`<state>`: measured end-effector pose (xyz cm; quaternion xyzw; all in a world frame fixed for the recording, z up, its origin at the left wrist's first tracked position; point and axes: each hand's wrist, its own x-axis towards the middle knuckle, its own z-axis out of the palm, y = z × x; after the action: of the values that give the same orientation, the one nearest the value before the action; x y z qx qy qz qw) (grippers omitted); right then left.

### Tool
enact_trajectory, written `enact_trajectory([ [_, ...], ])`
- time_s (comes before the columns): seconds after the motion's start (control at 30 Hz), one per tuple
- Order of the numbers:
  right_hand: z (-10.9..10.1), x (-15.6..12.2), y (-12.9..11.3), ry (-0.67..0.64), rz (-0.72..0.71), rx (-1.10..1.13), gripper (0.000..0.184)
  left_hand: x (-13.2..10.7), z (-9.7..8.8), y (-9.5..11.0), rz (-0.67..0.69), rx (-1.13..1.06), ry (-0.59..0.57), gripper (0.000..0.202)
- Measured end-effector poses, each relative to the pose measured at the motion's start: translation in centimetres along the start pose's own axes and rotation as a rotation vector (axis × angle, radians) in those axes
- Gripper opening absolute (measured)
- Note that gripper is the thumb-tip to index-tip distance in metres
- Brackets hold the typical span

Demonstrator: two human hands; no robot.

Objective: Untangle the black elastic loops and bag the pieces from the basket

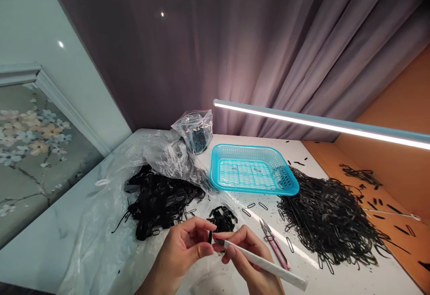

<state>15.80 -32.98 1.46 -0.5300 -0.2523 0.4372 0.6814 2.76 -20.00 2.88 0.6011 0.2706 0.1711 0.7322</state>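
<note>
A small black strip (210,236) is pinched upright between the thumb and fingers of my left hand (179,248). My right hand (250,252) is closed around a long, flat white-handled tool (272,267), whose dark tip points left, close to the black strip. Whether tip and strip touch, I cannot tell. Just beyond my fingers lies a small heap of short black pieces (222,216). Thread snips (276,246) with pinkish-red handles rest on the table to the right of my right hand.
A blue plastic basket (255,192) stands behind the hands. Large piles of black loops (331,216) and black strips (161,201) flank it. Clear plastic sheeting (97,223) covers the left side, with a filled clear bag (196,133) at the back. A lit tube lamp (322,123) hangs above the right.
</note>
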Motion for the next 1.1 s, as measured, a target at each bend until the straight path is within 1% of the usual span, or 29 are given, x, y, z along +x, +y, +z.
enact_trajectory([
  [0.17,0.0,0.0,0.3,0.035,-0.012,-0.009,0.029,0.4,0.6,-0.2,-0.035,-0.054,0.037,0.032],
  [0.27,0.0,0.1,0.5,0.05,-0.011,0.008,0.028,0.6,0.9,-0.3,-0.017,0.019,0.072,0.029],
  [0.33,0.0,0.1,0.6,0.056,-0.005,0.033,0.028,0.6,1.1,-0.3,0.019,0.124,0.117,0.025],
  [0.43,-0.1,0.2,0.7,0.054,-0.006,0.045,0.029,0.8,1.3,-0.3,0.118,0.285,0.169,0.022],
  [0.53,-0.1,0.1,0.6,0.045,-0.014,0.014,0.03,1.0,1.4,-0.5,0.222,0.378,0.173,0.023],
  [0.6,-0.1,0.1,0.5,0.074,-0.044,-0.032,0.031,1.1,1.4,-0.7,0.263,0.39,0.161,0.022],
  [0.67,0.0,0.0,0.4,0.138,-0.104,-0.12,0.03,1.1,1.4,-0.9,0.254,0.354,0.152,0.018],
  [0.73,0.1,-0.1,0.3,0.175,-0.159,-0.237,0.027,1.2,1.5,-1.1,0.185,0.253,0.153,0.017],
  [0.8,0.1,-0.2,0.3,0.177,-0.189,-0.318,0.024,1.2,1.5,-1.2,0.095,0.126,0.145,0.019],
  [0.9,-0.1,-0.3,0.1,0.14,-0.186,-0.291,0.024,1.2,1.6,-1.1,0.026,-0.021,0.109,0.018],
  [1.0,-0.2,-0.4,0.1,0.1,-0.184,-0.206,0.024,1.1,1.6,-0.9,0.023,-0.165,0.07,0.013],
  [1.1,-0.1,-0.5,0.2,0.087,-0.226,-0.187,0.024,1.0,1.7,-0.7,0.04,-0.269,0.033,0.007],
])
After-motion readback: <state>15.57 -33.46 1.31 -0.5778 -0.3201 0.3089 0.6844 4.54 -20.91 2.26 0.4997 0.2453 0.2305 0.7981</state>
